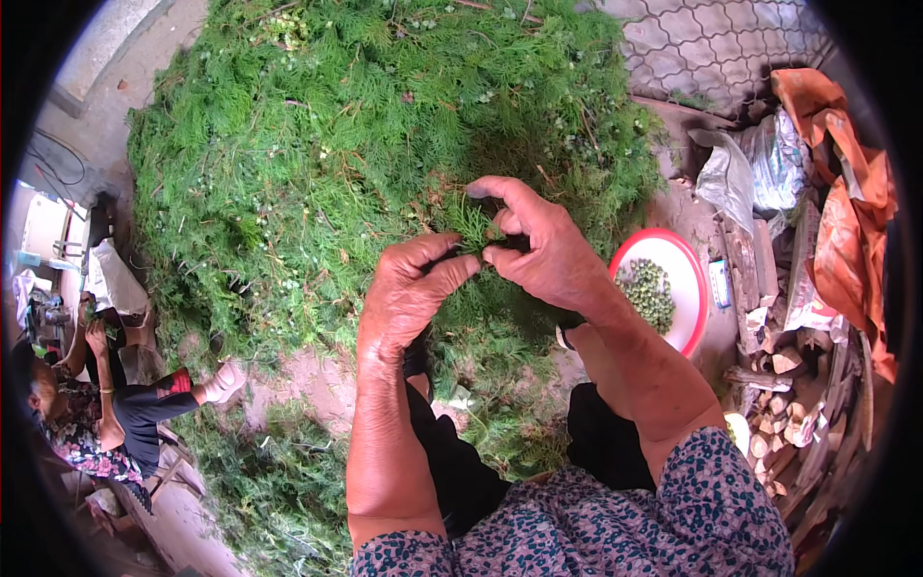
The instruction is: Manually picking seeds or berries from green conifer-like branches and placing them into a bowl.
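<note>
A small green conifer sprig (472,222) with flat, scaly foliage is held up between both hands. My left hand (414,288) pinches its lower end between thumb and forefinger. On the other side, the fingertips of my right hand (541,241) are closed around its stem and side, with the forefinger raised above. Whether a cone sits under the right fingertips cannot be made out. Beneath the hands spreads a big heap of cut conifer branches (310,159), dotted with pale green cones. To the right of my right forearm stands a white basin with a red rim (701,288), holding many small green cones (649,294).
At left another person (108,418) sits on a stool, hands raised around some greenery. Stacked firewood (779,411), plastic bags (771,162) and an orange sheet (844,216) line the right side. Wire mesh (721,50) lies at the upper right. More cuttings (281,483) cover the floor below left.
</note>
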Available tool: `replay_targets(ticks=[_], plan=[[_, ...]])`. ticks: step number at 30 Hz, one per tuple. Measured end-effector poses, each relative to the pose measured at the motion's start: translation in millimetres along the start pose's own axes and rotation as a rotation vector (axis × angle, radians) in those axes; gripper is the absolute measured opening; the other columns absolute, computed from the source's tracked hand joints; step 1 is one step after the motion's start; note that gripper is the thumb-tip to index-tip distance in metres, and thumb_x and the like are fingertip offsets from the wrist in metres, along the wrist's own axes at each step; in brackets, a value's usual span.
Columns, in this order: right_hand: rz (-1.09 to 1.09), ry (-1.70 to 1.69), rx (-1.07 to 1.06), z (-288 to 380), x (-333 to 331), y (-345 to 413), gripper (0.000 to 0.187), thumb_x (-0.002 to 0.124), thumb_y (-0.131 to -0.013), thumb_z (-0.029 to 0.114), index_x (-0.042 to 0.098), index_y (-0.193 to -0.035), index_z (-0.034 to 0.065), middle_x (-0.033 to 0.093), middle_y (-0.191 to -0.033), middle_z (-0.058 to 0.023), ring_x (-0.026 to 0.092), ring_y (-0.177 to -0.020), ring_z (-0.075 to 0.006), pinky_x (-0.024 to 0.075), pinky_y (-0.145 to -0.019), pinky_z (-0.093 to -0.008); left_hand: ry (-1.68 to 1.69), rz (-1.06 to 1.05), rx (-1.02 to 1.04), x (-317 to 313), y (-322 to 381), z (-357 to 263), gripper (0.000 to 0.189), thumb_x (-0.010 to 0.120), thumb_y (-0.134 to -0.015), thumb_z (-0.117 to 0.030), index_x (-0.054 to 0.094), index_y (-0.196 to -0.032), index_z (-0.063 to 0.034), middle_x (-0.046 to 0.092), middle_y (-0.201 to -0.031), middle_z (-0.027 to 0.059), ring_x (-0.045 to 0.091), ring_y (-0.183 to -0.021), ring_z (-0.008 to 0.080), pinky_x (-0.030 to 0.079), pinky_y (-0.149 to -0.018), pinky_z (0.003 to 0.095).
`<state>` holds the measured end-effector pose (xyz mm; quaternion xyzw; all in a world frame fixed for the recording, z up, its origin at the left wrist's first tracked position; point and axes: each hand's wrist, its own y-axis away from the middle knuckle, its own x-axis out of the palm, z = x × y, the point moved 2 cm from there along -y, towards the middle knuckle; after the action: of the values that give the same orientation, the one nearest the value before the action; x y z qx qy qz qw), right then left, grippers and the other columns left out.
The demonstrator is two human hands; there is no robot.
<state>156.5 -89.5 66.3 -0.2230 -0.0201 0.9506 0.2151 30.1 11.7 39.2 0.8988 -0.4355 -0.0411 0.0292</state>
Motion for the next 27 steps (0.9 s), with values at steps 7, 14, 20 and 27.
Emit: replay_targets(ticks=[7,14,20,27], plan=[[-0.17,0.02,0.01,-2.6,3.0,-1.7,0.05,0.054,-0.07,-0.004,0.046,-0.118,0.0068,0.044,-0.06,-0.0037,0.039,-0.055,-0.0091,0.0386,-0.053,-0.0239,-0.278,-0.2,0.383,16.9,-0.2,-3.3,0.014,0.07,-0.071,-0.006,0.064,-0.081,0.0017,0.056,-0.068,-0.0004,0.044,-0.057,0.0053,0.037,-0.05,0.0234],[-0.124,-0.484,0.227,-19.1,-6.9,-0.1,0.03,0.057,-0.079,0.006,0.053,-0.107,-0.0032,0.054,-0.071,0.0017,0.045,-0.065,-0.0029,0.0386,-0.058,-0.0207,1.103,-0.118,0.049,-21.9,-8.7,14.3,0.022,0.06,-0.077,-0.016,0.055,-0.094,-0.003,0.055,-0.072,0.0067,0.038,-0.043,0.0102,0.026,-0.033,0.02],[-0.104,-0.794,0.276,-21.7,-8.5,-2.2,0.02,0.06,-0.077,0.008,0.058,-0.095,-0.0002,0.054,-0.071,0.0021,0.046,-0.062,-0.005,0.0382,-0.057,-0.0208,1.225,-0.165,-0.01,-18.9,-7.6,16.8,0.013,0.054,-0.077,-0.009,0.053,-0.089,-0.0038,0.053,-0.079,0.011,0.035,-0.044,0.0102,0.027,-0.034,0.02],[-0.068,-0.619,0.154,-20.9,-8.3,-1.1,0.018,0.063,-0.075,0.009,0.058,-0.091,0.0001,0.054,-0.071,0.0027,0.047,-0.063,-0.0043,0.0391,-0.057,-0.0202,1.062,-0.274,-0.135,2.6,-8.0,19.4,0.023,0.057,-0.075,-0.006,0.051,-0.097,-0.0068,0.054,-0.077,0.0057,0.035,-0.045,0.0088,0.026,-0.036,0.0193]])
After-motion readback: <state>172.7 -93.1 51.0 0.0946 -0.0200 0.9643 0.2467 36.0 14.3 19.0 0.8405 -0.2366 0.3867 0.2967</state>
